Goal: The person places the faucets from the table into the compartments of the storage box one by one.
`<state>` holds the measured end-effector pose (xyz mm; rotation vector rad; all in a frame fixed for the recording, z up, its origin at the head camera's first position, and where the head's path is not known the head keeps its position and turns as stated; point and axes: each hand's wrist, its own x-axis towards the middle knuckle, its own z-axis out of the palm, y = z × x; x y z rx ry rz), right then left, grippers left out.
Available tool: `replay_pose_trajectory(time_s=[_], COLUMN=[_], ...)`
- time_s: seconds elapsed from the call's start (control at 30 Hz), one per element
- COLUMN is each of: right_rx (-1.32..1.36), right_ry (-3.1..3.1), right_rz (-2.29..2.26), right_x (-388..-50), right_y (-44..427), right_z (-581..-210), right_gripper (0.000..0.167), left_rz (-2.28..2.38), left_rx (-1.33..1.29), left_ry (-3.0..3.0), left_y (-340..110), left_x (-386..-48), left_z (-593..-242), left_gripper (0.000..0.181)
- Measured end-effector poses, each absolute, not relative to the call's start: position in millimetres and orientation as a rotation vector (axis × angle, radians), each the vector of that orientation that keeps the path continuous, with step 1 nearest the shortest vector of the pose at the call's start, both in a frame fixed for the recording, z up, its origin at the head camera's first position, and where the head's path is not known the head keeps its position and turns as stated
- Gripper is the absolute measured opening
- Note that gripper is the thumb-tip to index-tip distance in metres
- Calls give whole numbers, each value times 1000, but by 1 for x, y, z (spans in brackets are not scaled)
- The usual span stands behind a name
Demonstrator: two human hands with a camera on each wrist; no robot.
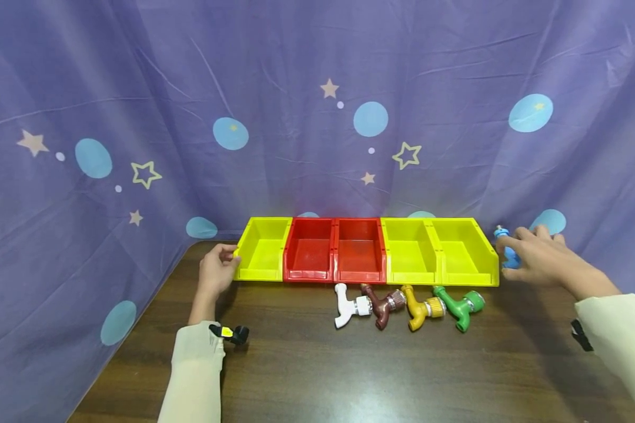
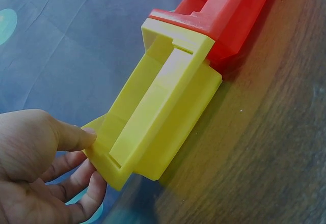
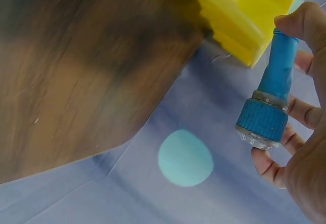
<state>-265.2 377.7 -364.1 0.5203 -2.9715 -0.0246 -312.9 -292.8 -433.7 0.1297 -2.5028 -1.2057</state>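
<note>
Blue tap [image 1: 511, 259], at the head frame's right, was gripped by the right hand [image 1: 542, 258]; it seemed stiff, light, best held at its ribbed knob [image 3: 262, 119]. Left hand [image 1: 217, 271] pinched the leftmost yellow bin [image 1: 258, 274].

In the head view I see a person in long, pale cream sleeves. The left sleeve [image 1: 194, 370] is softly creased, with a slightly uneven edge at its cuff. There I make out a black strap [image 1: 215, 330] with a bright yellow patch [image 1: 226, 332], and a small, rounded black device [image 1: 240, 335] jutting out on the inner side. The right sleeve [image 1: 616, 338] matches in colour; beside its cuff is a dark fitting [image 1: 581, 335], too partly hidden for me to describe further. Beyond the cuffs, the left hand [image 1: 218, 270] and right hand [image 1: 542, 257] are bare.
</note>
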Motion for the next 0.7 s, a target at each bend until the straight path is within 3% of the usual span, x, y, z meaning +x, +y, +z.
replay_pose_trajectory(time_s=[0.37,0.7], right_rx=[635,721], right_ry=[-2934,-2911], right_rz=[26,57], right_x=[-276,-285], right_y=[344,322], right_z=[-365,-373], right_gripper=[34,39], left_rz=[-1190,-1169], left_rx=[120,121], left_ry=[-2503,-2496], left_y=[-293,-293], left_x=[-312,-314], left_z=[-434,-436], left_gripper=[30,30])
